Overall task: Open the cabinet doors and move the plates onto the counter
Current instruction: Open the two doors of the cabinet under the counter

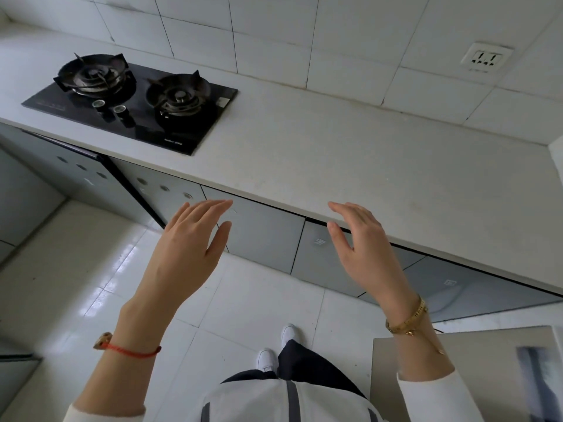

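A person stands facing a pale counter (350,153) that runs diagonally across the view, its front edge slanting from upper left down to lower right. Both hands are raised in front of that edge with fingers straight and loosely spread, holding nothing. The left hand (189,239) hovers over the floor with its fingertips in front of the top of a grey cabinet door (262,233); whether they touch it cannot be told. The right hand (362,239) has its fingertips up at the counter's front lip, above the next cabinet door (320,254) to the right. The two hands are well apart, with the closed door showing between them.

All the cabinet doors under the counter look shut, their faces flush in a row beneath the overhang. No plates show anywhere; the counter surface to the right of the stove is bare.

A black two-burner gas stove (131,99) sits set into the counter at the left, well apart from the hands. A wall socket (484,59) is on the white tiled wall at the upper right. A red cord bracelet (131,350) circles the left wrist and a gold bracelet (408,318) the right. Below, white shoes (268,359) stand on the glossy white floor tiles (91,284), with open floor between the feet and the cabinets. A grey panel (472,367) with a straight top edge fills the lower right corner.
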A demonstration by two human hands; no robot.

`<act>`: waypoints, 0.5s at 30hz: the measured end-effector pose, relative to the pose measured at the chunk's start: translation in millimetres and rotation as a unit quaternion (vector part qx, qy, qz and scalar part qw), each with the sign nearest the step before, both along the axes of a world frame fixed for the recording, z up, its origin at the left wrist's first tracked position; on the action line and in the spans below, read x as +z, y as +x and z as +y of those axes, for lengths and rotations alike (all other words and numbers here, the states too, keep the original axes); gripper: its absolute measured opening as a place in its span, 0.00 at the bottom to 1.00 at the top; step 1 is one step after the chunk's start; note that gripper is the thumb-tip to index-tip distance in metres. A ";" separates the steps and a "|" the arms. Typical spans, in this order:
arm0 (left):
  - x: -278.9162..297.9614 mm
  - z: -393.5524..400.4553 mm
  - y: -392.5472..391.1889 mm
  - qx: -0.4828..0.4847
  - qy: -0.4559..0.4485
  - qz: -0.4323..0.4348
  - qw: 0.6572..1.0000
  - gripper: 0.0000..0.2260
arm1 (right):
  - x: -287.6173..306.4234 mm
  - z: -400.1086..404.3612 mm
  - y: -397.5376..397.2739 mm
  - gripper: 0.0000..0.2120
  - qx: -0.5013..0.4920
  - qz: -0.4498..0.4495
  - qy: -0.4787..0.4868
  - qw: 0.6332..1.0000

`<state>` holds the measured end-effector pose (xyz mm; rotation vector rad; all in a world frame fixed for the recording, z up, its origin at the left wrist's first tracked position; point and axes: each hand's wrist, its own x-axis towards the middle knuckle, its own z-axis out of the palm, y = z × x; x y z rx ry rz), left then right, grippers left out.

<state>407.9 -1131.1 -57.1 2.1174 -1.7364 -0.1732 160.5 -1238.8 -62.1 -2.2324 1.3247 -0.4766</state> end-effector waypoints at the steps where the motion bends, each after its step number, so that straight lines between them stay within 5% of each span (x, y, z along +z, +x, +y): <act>1: -1.2 -4.3 -0.1 0.001 0.000 -0.001 1.000 0.17 | -1.5 -4.9 -0.5 0.19 0.002 0.002 0.001 1.000; 15: -41.4 -41.6 -12.6 0.062 -0.008 -0.006 0.998 0.16 | -41.1 -63.6 -10.8 0.18 0.024 0.012 -0.010 1.000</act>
